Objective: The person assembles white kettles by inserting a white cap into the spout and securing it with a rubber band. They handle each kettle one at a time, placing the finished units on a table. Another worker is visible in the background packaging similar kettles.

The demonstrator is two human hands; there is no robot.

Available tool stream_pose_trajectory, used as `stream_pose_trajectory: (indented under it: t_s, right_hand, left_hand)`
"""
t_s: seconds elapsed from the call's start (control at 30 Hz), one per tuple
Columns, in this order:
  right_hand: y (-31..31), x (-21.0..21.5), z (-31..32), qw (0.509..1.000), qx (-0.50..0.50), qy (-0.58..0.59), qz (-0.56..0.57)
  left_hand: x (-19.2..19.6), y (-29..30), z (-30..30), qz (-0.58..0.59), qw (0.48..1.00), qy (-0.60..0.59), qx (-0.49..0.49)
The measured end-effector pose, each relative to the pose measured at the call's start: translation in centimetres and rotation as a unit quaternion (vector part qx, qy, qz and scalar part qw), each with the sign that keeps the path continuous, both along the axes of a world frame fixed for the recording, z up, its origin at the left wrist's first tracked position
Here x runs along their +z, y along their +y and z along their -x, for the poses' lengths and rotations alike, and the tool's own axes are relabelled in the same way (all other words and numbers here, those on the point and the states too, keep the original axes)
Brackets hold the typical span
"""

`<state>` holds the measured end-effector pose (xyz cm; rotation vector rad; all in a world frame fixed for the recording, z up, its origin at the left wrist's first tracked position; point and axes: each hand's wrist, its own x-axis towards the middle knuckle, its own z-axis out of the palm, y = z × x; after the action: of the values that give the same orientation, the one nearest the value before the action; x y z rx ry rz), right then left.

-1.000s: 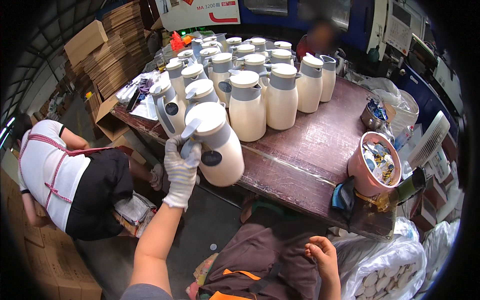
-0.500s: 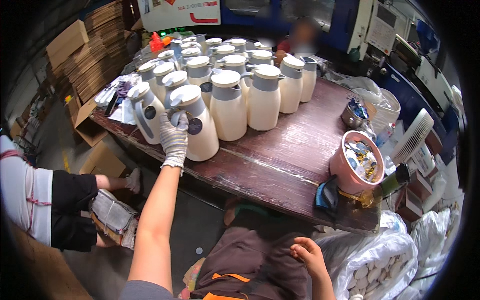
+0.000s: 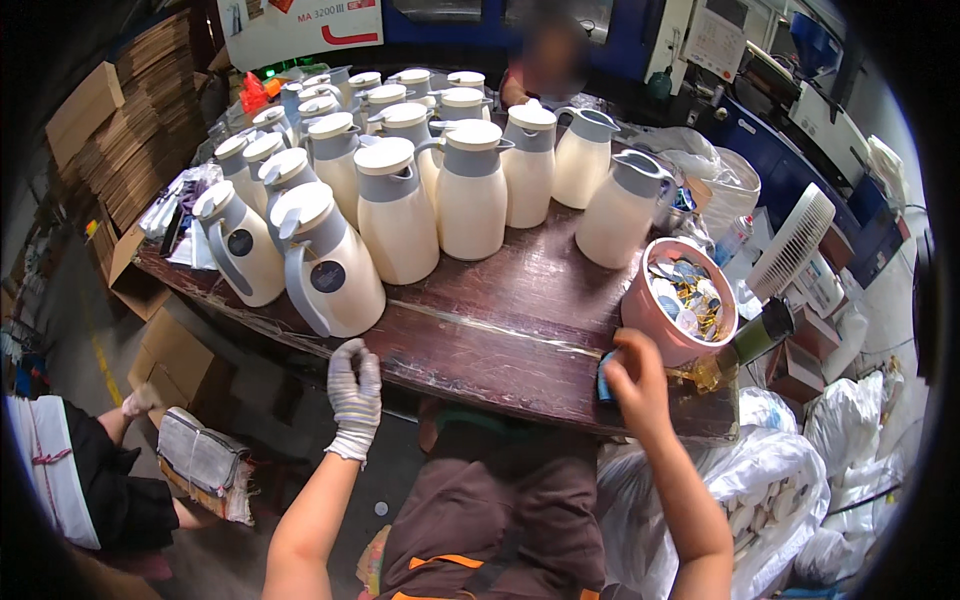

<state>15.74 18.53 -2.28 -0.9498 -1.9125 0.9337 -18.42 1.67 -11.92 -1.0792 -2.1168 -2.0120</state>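
My left hand [image 3: 355, 395], in a striped knit glove, is up at the table's near edge with fingers stretched and nothing in them. Just beyond it stands a cream jug [image 3: 340, 275] with a grey collar and handle, white lid and dark round label. My bare right hand [image 3: 640, 380] is over the right front of the table, fingers curled beside a blue and black cloth [image 3: 605, 380]; whether it grips the cloth is unclear. The pink bucket [image 3: 640, 312] of round tags is just behind that hand. A lidless jug [image 3: 612, 222] stands left of the bucket.
Several lidded jugs [image 3: 472, 205] crowd the table's left and middle. A person [image 3: 545, 70] is across the table; another [image 3: 90, 470] is at the left. Plastic bags [image 3: 700, 560] of pale discs lie right of my legs. A white fan [image 3: 800, 240] stands at the right.
My left hand has left the front jug's handle and come nearer me. My right hand has risen from my lap to the cloth. A lidless jug now stands near the bucket.
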Motion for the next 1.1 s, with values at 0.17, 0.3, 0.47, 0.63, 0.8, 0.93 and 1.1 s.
stream_pose_trajectory:
  t_s: [0.17, 0.3, 0.47, 0.63, 0.8, 0.93, 1.1]
  right_hand:
    - [9.8, 6.2, 3.1, 0.917, -0.161, -0.138, -0.338]
    - [18.6, 8.0, 3.8, 0.872, -0.234, -0.267, -0.336]
    - [24.5, 10.7, 6.4, 0.862, -0.192, -0.388, -0.264]
    - [25.6, 9.4, 8.3, 0.868, -0.208, -0.415, -0.177]
    - [17.6, 8.0, 10.9, 0.906, -0.17, -0.3, -0.245]
    - [6.8, 6.6, 7.5, 0.93, -0.002, -0.146, -0.338]
    - [-6.0, 4.4, -2.9, 0.924, 0.166, -0.036, -0.344]
  left_hand:
    - [0.9, 4.9, -0.9, 0.119, 0.977, -0.068, -0.162]
    - [-2.9, 7.8, 0.2, 0.219, 0.969, 0.033, -0.106]
    - [-1.6, 7.7, -1.2, 0.186, 0.97, 0.154, -0.037]
    - [-1.3, 8.2, -1.6, 0.176, 0.96, 0.217, -0.03]
    - [-2.3, 7.9, -0.9, 0.192, 0.968, 0.158, -0.043]
    - [-2.1, 7.4, 1.1, 0.007, 0.931, -0.289, -0.225]
    - [9.1, 6.3, -7.1, 0.078, 0.918, -0.042, -0.387]
